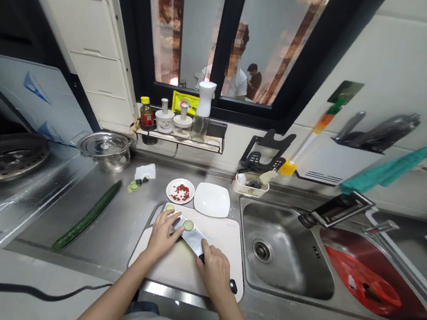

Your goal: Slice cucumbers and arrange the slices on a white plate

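Over a white cutting board (223, 232) on a steel bench (127, 217), the right hand (217, 268) grips a cleaver (197, 242), a cucumber slice (188, 225) on its blade between both hands, the left hand (163, 233) bent at its tip, grip unclear.

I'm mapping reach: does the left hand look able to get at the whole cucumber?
Probably yes: only a strip of cutting board and counter lies between the left hand and the whole cucumber.

The left hand (162, 234) has bent fingers (162, 219). Beside it, the right hand (216, 271) is curled up. Both arms (117, 291) stretch out behind the hands.
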{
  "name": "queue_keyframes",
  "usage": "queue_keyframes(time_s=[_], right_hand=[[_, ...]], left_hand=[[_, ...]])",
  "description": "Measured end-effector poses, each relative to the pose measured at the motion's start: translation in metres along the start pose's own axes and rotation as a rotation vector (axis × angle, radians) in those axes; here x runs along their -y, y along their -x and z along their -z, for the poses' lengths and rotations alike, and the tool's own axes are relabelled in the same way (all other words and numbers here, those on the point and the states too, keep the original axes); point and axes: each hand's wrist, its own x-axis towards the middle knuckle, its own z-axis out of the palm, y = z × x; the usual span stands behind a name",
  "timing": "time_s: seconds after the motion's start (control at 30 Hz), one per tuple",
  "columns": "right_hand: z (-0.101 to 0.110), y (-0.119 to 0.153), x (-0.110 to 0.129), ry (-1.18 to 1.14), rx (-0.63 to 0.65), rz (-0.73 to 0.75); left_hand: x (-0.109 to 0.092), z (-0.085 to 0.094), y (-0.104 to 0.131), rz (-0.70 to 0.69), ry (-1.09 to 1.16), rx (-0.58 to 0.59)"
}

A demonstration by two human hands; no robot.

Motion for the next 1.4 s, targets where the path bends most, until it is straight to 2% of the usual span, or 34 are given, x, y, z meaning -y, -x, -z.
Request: queue_keyframes(time_s=[0.1, 0.27, 0.47, 0.57, 0.67, 0.77, 0.83, 0.9, 0.97, 1.07, 1.23, 1.4], right_hand=[[-0.001, 0.003, -0.001, 0.012, -0.025, 0.046], [-0.002, 0.007, -0.006, 0.053, -0.026, 0.092], [0.007, 0.013, -0.009, 0.105, 0.023, 0.137], [0.008, 0.016, -0.012, 0.095, 0.033, 0.137], [0.005, 0.02, -0.017, 0.042, 0.037, 0.09], [0.002, 0.025, -0.022, -0.073, 0.032, -0.009], [0.001, 0.028, -0.025, -0.167, 0.035, -0.104], [-0.001, 0.03, -0.027, -0.234, 0.057, -0.207], [-0.001, 0.03, -0.028, -0.263, 0.088, -0.293], [-0.003, 0.028, -0.03, -0.279, 0.12, -0.344], [-0.005, 0.023, -0.029, -0.286, 0.129, -0.327], [-0.007, 0.021, -0.026, -0.304, 0.113, -0.303]], left_hand=[[-0.01, 0.003, -0.004, -0.069, -0.083, 0.058], [-0.015, 0.007, -0.008, -0.087, -0.132, 0.141], [-0.018, 0.013, -0.012, -0.039, 0.001, 0.265], [-0.018, 0.012, -0.011, -0.022, 0.095, 0.259], [-0.007, 0.008, -0.012, 0.082, 0.159, 0.142], [0.017, 0.0, -0.015, 0.326, 0.228, -0.037], [0.037, -0.004, -0.02, 0.448, 0.277, -0.093], [0.053, -0.008, -0.025, 0.518, 0.292, -0.094], [0.062, -0.012, -0.032, 0.549, 0.286, -0.073], [0.064, -0.017, -0.042, 0.576, 0.227, -0.034], [0.061, -0.025, -0.058, 0.541, 0.091, 0.011], [0.063, -0.028, -0.064, 0.476, -0.046, 0.06]])
